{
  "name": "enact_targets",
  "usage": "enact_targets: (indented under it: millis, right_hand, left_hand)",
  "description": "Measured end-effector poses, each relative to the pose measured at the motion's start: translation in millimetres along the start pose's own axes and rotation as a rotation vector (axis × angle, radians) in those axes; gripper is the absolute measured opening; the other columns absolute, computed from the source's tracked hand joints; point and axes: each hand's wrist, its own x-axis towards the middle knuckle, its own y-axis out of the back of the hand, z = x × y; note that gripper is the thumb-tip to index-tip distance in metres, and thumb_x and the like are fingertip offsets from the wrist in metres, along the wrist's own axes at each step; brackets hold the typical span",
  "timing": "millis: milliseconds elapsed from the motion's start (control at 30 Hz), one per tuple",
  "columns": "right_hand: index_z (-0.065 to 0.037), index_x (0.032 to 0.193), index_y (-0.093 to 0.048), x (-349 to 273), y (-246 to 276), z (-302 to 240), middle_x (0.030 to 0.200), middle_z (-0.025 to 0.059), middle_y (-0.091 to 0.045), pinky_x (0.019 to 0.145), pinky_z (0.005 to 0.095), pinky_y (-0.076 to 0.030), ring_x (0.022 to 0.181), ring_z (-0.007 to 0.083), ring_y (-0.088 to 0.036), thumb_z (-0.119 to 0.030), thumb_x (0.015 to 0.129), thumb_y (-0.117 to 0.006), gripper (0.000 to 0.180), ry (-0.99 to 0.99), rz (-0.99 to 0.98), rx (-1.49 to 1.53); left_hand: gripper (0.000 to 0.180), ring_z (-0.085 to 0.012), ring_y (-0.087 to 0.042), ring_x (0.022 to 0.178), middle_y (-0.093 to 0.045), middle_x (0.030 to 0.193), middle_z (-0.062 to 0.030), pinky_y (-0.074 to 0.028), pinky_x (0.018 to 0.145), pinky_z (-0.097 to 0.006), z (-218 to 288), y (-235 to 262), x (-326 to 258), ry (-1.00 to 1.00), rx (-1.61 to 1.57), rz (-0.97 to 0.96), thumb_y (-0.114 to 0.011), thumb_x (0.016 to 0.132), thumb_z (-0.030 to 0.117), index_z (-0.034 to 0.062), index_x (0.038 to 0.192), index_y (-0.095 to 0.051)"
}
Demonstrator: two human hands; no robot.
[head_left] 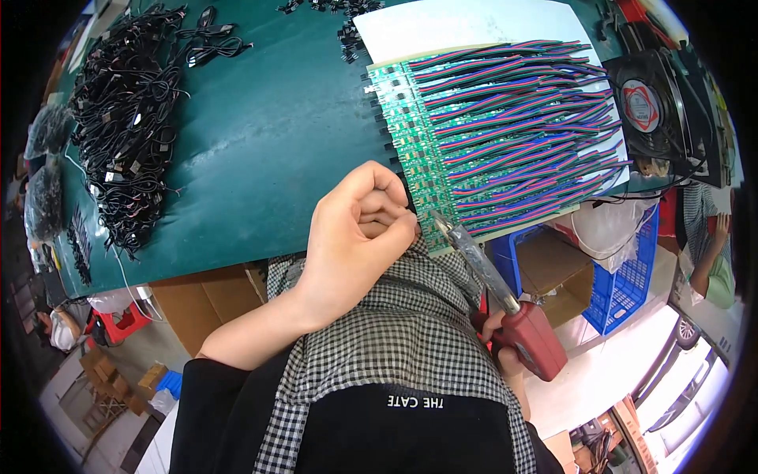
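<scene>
A panel of green circuit boards [407, 126] lies at the table's near right, with bundles of red, black, green and blue wires [513, 118] running right from it. My left hand [351, 237] is closed in a pinch at the panel's left edge, near its front end; whatever sits between the fingertips is hidden. Low on the right, my right hand [505, 347] grips the red handle of a soldering iron [533, 340]. The iron's metal barrel slants up and left, and its tip is at the front boards, just right of my left fingertips.
White paper [466, 28] lies under the wires. A black fan [651, 103] stands right of them. Black cables [130, 126] are heaped at the table's left, and small black connectors [347, 39] lie at the back. Below the table edge are a blue crate [624, 276] and a cardboard box [209, 304].
</scene>
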Motion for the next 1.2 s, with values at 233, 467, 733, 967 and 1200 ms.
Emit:
enact_targets:
  millis: [233,467,733,967,1200]
  right_hand:
    - [0.000,0.113,-0.053,-2,-1,12,0.095,0.0118,-0.061,0.071,0.0379,-0.047,0.082,0.0306,-0.061,-0.068,0.070,-0.054,0.080,0.097,0.006,-0.031]
    - [0.000,0.111,-0.053,1,-4,11,0.092,0.0116,-0.062,0.069,0.0370,-0.048,0.080,0.0303,-0.062,-0.068,0.069,-0.057,0.080,0.094,0.045,0.033]
    - [-0.001,0.110,-0.054,1,-4,12,0.089,0.0107,-0.062,0.069,0.0364,-0.049,0.078,0.0296,-0.062,-0.065,0.068,-0.062,0.077,0.099,0.052,0.038]
    - [-0.001,0.108,-0.056,9,-1,5,0.088,0.0103,-0.063,0.068,0.0353,-0.049,0.076,0.0277,-0.063,-0.058,0.065,-0.070,0.073,0.156,0.059,0.060]
    - [0.000,0.106,-0.056,19,1,-3,0.081,0.0095,-0.063,0.063,0.0339,-0.050,0.067,0.0260,-0.063,-0.056,0.064,-0.071,0.072,0.353,0.109,-0.051]
  left_hand:
    - [0.012,-0.0124,-0.060,0.077,-0.058,0.082,-0.0073,-0.052,0.073,-0.026,-7,-2,-2,-0.016,-0.084,0.019,-0.051,0.083,-0.008,0.0010,0.086,-0.044]
    - [0.011,-0.0097,-0.059,0.077,-0.057,0.081,-0.0054,-0.050,0.069,-0.023,-9,-4,-2,-0.069,-0.092,0.022,-0.050,0.082,-0.008,0.0003,0.085,-0.045]
    - [0.012,-0.0109,-0.059,0.077,-0.056,0.081,-0.0050,-0.051,0.074,-0.025,-10,-3,-2,-0.067,-0.081,0.002,-0.050,0.083,-0.009,0.0011,0.086,-0.044]
    - [0.011,-0.0085,-0.057,0.076,-0.056,0.080,-0.0042,-0.049,0.069,-0.022,-14,-4,-2,-0.089,-0.096,0.029,-0.050,0.083,-0.009,0.0004,0.086,-0.045]
    - [0.010,-0.0059,-0.056,0.073,-0.055,0.077,-0.0030,-0.047,0.063,-0.019,-15,-7,-3,-0.136,-0.087,0.068,-0.050,0.082,-0.008,0.0003,0.084,-0.046]
